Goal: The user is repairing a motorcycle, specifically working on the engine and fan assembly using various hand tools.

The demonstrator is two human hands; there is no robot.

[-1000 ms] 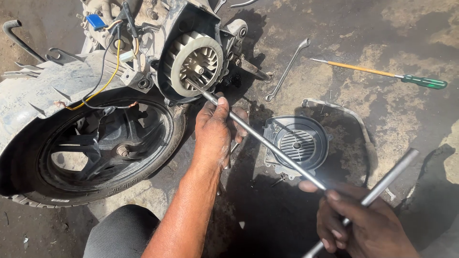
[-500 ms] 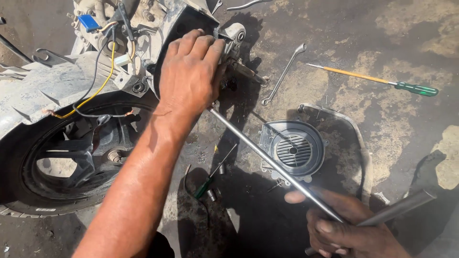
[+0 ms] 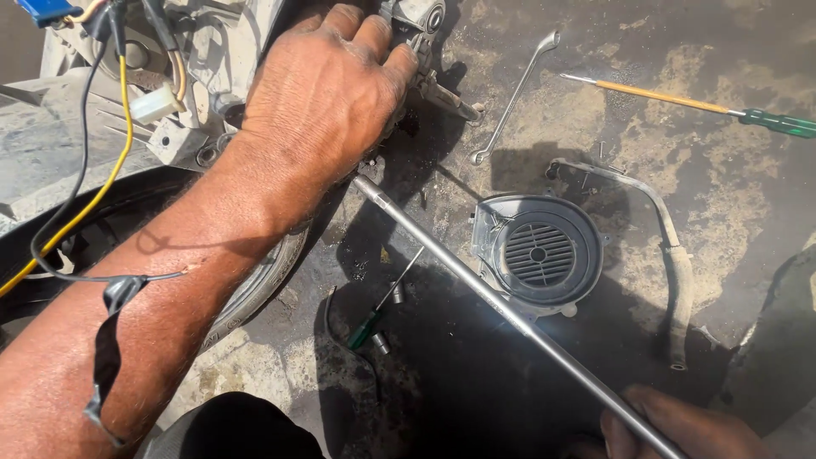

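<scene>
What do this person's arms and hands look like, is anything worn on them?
Both are bare. The left hand and its forearm show no glove, sleeve, watch or ring, and look smudged with grime. Only part of the right hand shows, also without a glove.

Working w/ 2 bare hands. Showing L hand dusted w/ grey grime, esp. over knuckles & fingers, creases standing out in hard sun. Baring L forearm right to frame edge, fine hairs & dirt smudges catching light. Showing only part of R hand at bottom edge, sitting in shade. Wearing dark trousers, 1 knee peeking in at bottom.
</scene>
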